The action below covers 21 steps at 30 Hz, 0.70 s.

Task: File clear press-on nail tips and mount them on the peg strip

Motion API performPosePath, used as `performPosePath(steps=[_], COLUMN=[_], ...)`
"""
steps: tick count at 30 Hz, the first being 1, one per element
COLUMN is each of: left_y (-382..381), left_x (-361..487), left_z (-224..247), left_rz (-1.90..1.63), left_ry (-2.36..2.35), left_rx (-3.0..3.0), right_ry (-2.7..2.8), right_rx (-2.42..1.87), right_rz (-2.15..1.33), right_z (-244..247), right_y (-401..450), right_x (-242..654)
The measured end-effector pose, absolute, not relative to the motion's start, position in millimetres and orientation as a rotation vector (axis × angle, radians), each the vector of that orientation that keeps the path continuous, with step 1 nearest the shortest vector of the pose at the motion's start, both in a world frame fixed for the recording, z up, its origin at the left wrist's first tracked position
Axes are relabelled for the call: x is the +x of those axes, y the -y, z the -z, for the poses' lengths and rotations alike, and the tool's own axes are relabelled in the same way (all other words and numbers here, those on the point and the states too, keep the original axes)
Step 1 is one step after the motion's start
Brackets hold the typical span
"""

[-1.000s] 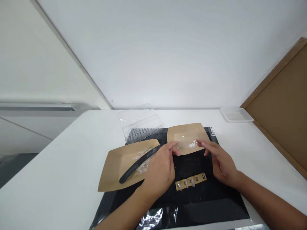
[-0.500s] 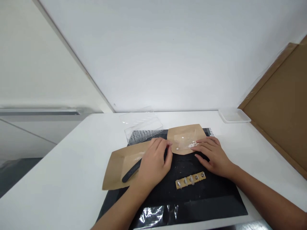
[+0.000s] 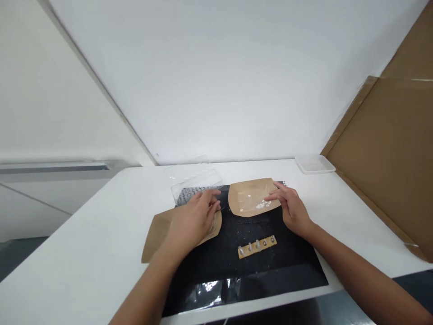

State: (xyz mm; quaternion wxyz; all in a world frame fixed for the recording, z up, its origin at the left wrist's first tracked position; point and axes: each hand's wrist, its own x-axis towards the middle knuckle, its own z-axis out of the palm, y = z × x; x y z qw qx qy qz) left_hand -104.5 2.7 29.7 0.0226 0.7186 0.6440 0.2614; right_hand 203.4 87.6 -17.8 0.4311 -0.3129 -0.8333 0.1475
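My left hand is over the left brown paper tray, its fingers curved and apart, with nothing visible between them. The dark curved strip seen in that tray earlier is hidden under my hand and forearm. My right hand is at the right side of another brown paper tray, its fingers spread over the tray. Small white pieces lie in this tray near my fingertips. In front stands a short tan strip bearing several clear, nail-shaped pieces and small shiny metal dots.
A glossy black mat lies under the work on the white table. Clear plastic boxes are at the back left. A translucent shallow tray is at the back right, beside a cardboard panel.
The view has turned slightly right. My left hand has moved left, away from the right paper tray, and its fingers have parted. My right hand has lifted and its fingers have spread.
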Motion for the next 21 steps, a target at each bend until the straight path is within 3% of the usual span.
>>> performPosePath(steps=[11,21], left_y=[1,-4], left_x=[-134,-136], left_z=[-50,-51], left_rz=[0.029,0.076], left_ry=[-1.845,-1.834], left_rx=[2.318,2.236], right_ry=[2.021,2.032], right_rx=[-0.723,-0.697], right_rz=[-0.445,-0.454], right_z=[27,24], right_y=[-77,-77], right_x=[199,200])
